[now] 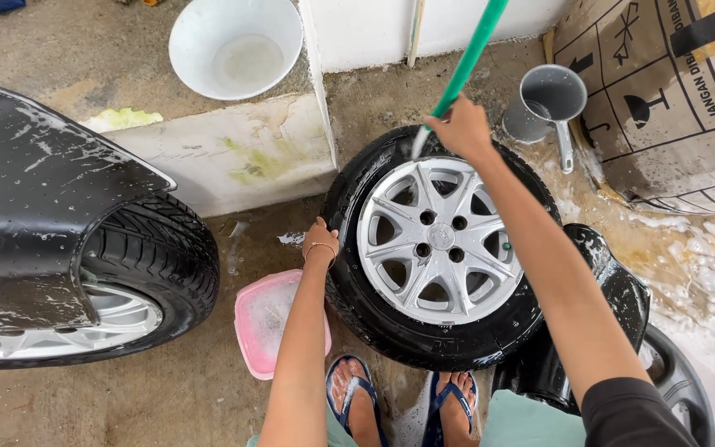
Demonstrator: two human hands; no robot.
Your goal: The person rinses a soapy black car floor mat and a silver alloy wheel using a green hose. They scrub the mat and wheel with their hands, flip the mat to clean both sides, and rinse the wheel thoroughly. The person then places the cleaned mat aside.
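Loose alloy wheel (439, 248) sitting mid-frame on the wet floor. Left hand (321, 241) resting on the tyre's left edge, fingers curled over it. Right hand (461, 128) gripping the green hose (469, 58) at the wheel's top (probably best kept aimed low between the spokes, tyre steadied).

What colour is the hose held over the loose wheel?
Green. The hose shows best in the head view, gripped by the right hand above the wheel.
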